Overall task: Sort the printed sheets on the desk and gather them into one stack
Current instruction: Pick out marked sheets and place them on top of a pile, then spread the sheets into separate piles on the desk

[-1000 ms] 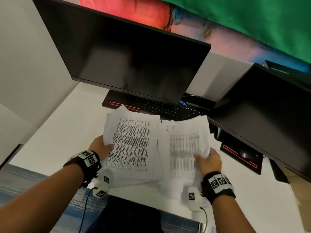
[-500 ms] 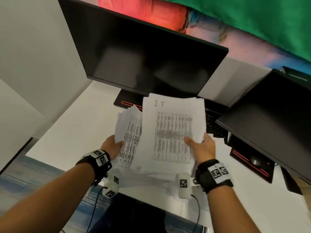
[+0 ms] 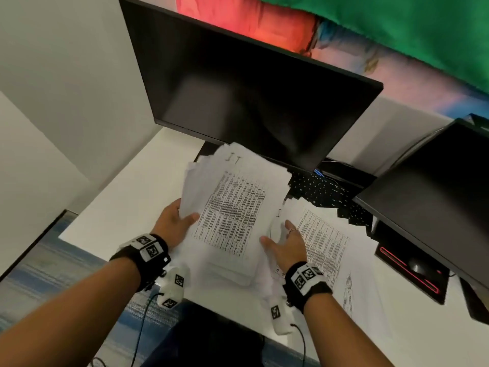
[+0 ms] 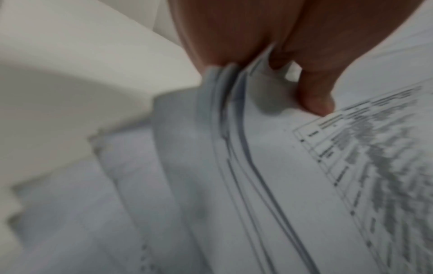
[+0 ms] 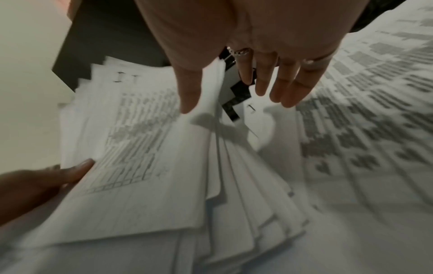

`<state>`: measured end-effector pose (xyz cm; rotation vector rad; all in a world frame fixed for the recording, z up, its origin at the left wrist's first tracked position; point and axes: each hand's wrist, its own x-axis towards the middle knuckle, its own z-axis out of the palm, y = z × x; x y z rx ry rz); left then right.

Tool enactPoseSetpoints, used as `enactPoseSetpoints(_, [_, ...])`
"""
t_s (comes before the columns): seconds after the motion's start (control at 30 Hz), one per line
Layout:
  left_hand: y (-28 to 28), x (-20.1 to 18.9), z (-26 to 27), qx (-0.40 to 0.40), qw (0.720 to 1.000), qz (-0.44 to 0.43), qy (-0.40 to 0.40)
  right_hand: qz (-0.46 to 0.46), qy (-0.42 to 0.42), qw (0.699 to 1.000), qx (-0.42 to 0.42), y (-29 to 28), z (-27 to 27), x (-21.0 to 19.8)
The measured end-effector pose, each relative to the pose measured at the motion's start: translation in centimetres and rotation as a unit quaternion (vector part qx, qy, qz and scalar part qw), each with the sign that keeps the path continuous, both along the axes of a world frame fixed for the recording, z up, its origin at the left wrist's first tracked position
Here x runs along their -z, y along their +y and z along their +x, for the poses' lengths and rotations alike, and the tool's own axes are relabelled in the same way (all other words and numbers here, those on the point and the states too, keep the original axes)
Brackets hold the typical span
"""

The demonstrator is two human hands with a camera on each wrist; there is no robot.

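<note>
A thick bundle of printed sheets, its top page a table marked "IT", tilts up over the white desk. My left hand grips the bundle's left edge, thumb on top and the sheets wedged between thumb and palm. My right hand hovers with fingers straight and spread at the bundle's right edge, holding nothing. More printed sheets lie flat on the desk to the right, under and beyond that hand.
A large dark monitor stands just behind the bundle, a second monitor at the right. A black keyboard lies between them, partly under the loose sheets. A mouse sits on a red-edged pad at the right.
The right hand laid the "IT" sheets onto the left hand's bundle and let go, its fingers now straight. The left hand holds the merged bundle; other sheets show on the desk at right.
</note>
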<state>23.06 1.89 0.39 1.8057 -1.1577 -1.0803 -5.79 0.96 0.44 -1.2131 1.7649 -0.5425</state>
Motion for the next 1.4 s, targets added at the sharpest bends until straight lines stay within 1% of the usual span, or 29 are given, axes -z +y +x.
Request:
enactPoseSetpoints(0.07, [0.0,-2.7,0.6,0.004,0.998,-0.05,0.035,-0.02,-0.105,0.994,0.028,-1.3,0.4,-2.4])
enactPoseSetpoints(0.13, [-0.7,-5.2,0.9,0.014,0.994,-0.082,0.073,-0.038,-0.21,0.975,0.056,-3.0,1.2,-5.3])
enactPoseSetpoints(0.17, [-1.2,-6.4,0.9,0.016,0.992,-0.095,0.082,-0.058,-0.236,0.968,0.062,-3.7,1.6,-6.7])
enactPoseSetpoints(0.2, [-1.5,-7.6,0.9,0.017,0.99,-0.111,0.085,-0.087,-0.24,0.964,0.07,-4.1,2.0,-8.3])
enactPoseSetpoints(0.27, [-2.2,-9.6,1.0,0.017,0.987,-0.149,0.058,-0.163,-0.261,0.947,0.09,-4.5,2.6,-10.7])
enactPoseSetpoints(0.33, [-2.3,-10.7,1.1,0.016,0.983,-0.177,0.033,-0.219,-0.311,0.92,0.097,-4.3,3.2,-12.2])
enactPoseSetpoints(0.4, [-2.0,-10.6,0.9,0.013,0.98,-0.197,0.016,-0.225,-0.326,0.913,0.095,-3.9,3.8,-12.2])
enactPoseSetpoints(0.47, [-1.9,-9.1,0.7,0.007,0.978,-0.21,-0.006,-0.219,-0.296,0.926,0.083,-3.7,3.9,-11.1])
enactPoseSetpoints(0.53, [-1.7,-7.1,0.4,0.009,0.98,-0.198,-0.021,-0.197,-0.243,0.948,0.052,-3.6,3.8,-9.6])
enactPoseSetpoints(0.57, [-1.7,-6.3,0.2,0.006,0.984,-0.176,-0.023,-0.179,-0.23,0.955,0.046,-3.6,3.8,-8.8])
enactPoseSetpoints(0.67, [-1.6,-5.4,-0.7,0.0,0.995,-0.098,-0.025,-0.117,-0.223,0.965,0.067,-3.5,4.1,-8.0])
enactPoseSetpoints(0.73, [-2.0,-5.5,-1.1,-0.003,0.997,-0.072,-0.024,-0.092,-0.196,0.975,0.045,-3.6,3.7,-6.9])
enactPoseSetpoints(0.77, [-2.2,-5.6,-1.1,0.003,0.997,-0.068,-0.034,-0.086,-0.162,0.982,0.037,-3.5,3.1,-6.0])
enactPoseSetpoints(0.8, [-2.4,-6.1,-1.1,0.017,0.996,-0.075,-0.049,-0.082,-0.102,0.99,0.045,-3.4,2.0,-4.8])
enactPoseSetpoints(0.83, [-2.7,-6.6,-1.0,0.028,0.995,-0.08,-0.056,-0.065,-0.011,0.996,0.068,-3.2,0.3,-3.3])
enactPoseSetpoints(0.87, [-2.8,-7.2,-0.9,0.026,0.994,-0.088,-0.059,-0.02,0.093,0.99,0.106,-2.7,-1.6,-1.8])
enactPoseSetpoints(0.9, [-3.1,-7.5,-0.4,0.013,0.994,-0.093,-0.06,0.047,0.19,0.969,0.152,-1.8,-3.6,-0.8])
enactPoseSetpoints(0.93, [-3.3,-8.0,-0.2,0.003,0.994,-0.091,-0.058,0.117,0.249,0.938,0.209,-0.8,-5.6,0.1])
enactPoseSetpoints(0.97, [-3.4,-8.2,0.0,-0.001,0.996,-0.081,-0.048,0.162,0.264,0.914,0.261,0.3,-7.3,0.7])
enactPoseSetpoints(1.0, [-3.6,-8.0,0.2,0.0,0.997,-0.064,-0.039,0.177,0.258,0.903,0.295,1.4,-8.8,1.1])
enactPoseSetpoints(1.03, [-3.6,-7.6,0.1,0.008,0.999,-0.037,-0.037,0.182,0.253,0.902,0.3,2.3,-9.8,1.5])
enactPoseSetpoints(1.1, [-3.5,-5.3,-0.4,0.035,0.996,0.041,-0.078,0.184,0.261,0.908,0.27,3.4,-10.9,2.3])
enactPoseSetpoints(1.17, [-3.0,-2.5,-1.5,0.052,0.986,0.116,-0.109,0.175,0.269,0.913,0.253,3.7,-11.1,2.8])
enactPoseSetpoints(1.23, [-2.2,0.0,-2.5,0.055,0.976,0.168,-0.13,0.147,0.249,0.923,0.253,3.5,-11.0,3.1])
enactPoseSetpoints(1.3, [-1.6,1.4,-3.2,0.044,0.968,0.197,-0.147,0.13,0.215,0.934,0.255,3.0,-10.7,2.9])
enactPoseSetpoints(1.4, [-1.5,2.3,-3.5,0.031,0.966,0.205,-0.152,0.139,0.126,0.943,0.275,2.2,-10.2,2.9])
